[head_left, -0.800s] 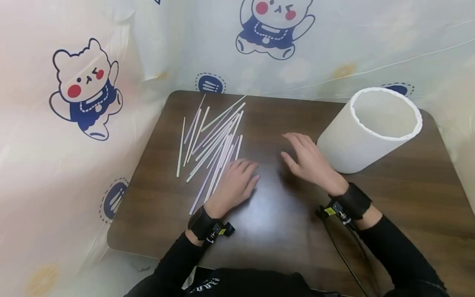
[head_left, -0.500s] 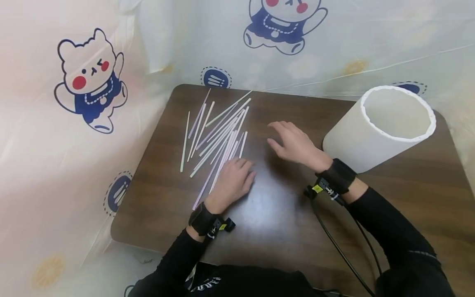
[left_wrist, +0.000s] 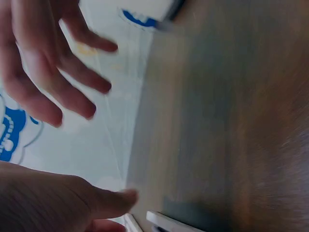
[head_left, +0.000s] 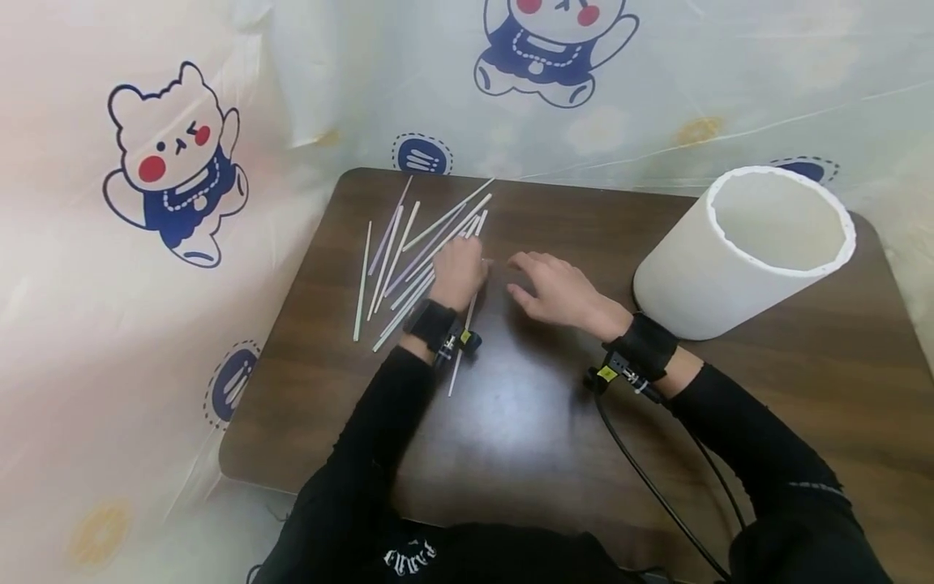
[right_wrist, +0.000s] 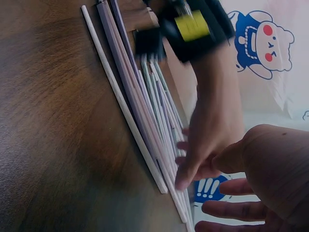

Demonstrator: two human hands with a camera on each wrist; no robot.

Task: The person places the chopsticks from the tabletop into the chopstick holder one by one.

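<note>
Thin sticks in pale white, green and lilac [head_left: 362,280] lie loosely crossed on the left half of the table. My left hand [head_left: 458,272] is over them with its fingers pointing down, and its fingertips are hidden in the head view. In the right wrist view the left hand [right_wrist: 212,130] reaches along the bundle of sticks [right_wrist: 130,92], thumb close beside them. To the right of the pile, my right hand [head_left: 558,292] hovers with relaxed, spread fingers and nothing in its grasp. The left wrist view has the right hand's fingers [left_wrist: 63,82] at upper left.
A white open-topped cylinder [head_left: 686,268] stands on the right of the brown wooden table [head_left: 525,470]. Cartoon-printed sheeting [head_left: 328,97] hangs behind and to the left. A black cable [head_left: 649,483] runs from the right wrist camera to the near edge.
My left hand has moved forward, away from my body, over the middle of the pile. Some sticks near it have shifted. My right hand has come left towards it.
</note>
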